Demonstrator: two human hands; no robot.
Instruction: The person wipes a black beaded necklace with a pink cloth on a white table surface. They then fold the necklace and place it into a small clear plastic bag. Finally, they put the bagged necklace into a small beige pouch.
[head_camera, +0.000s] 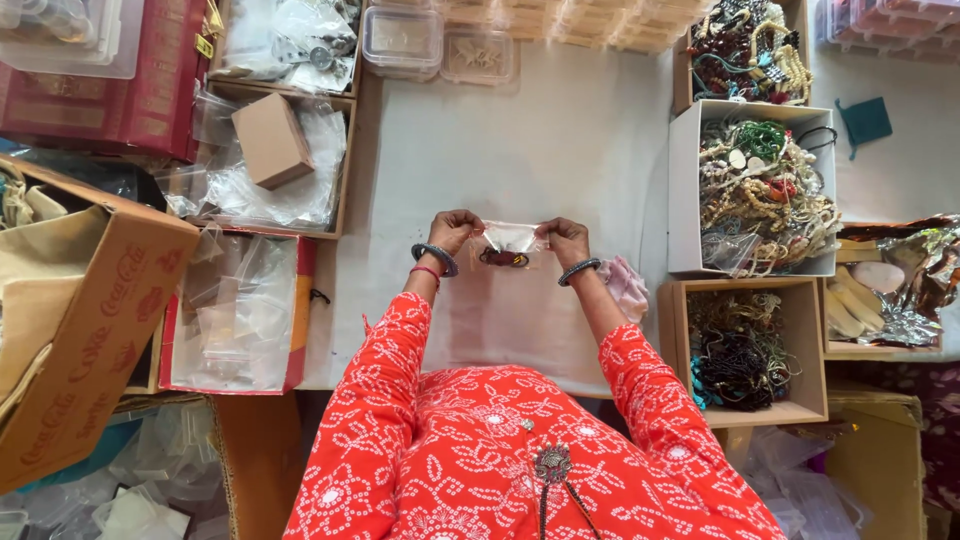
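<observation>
Both hands, left hand (452, 230) and right hand (566, 240), pinch the top corners of a clear bag (510, 240) above the desk (560, 150); a loose pinch could spill the dark beads (503, 259) toward 6 o'clock.

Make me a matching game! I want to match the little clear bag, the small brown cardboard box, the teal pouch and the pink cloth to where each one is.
Things:
1. small clear bag
2. small brown box
3. teal pouch
4. pink cloth

Places:
A. far right on the table, past the white box of beads
B. beside the right hand
C. on plastic bags in a tray at the left
D. held between both hands, the left hand too

Pairs: 1-D, 2-C, 3-A, 4-B
</observation>
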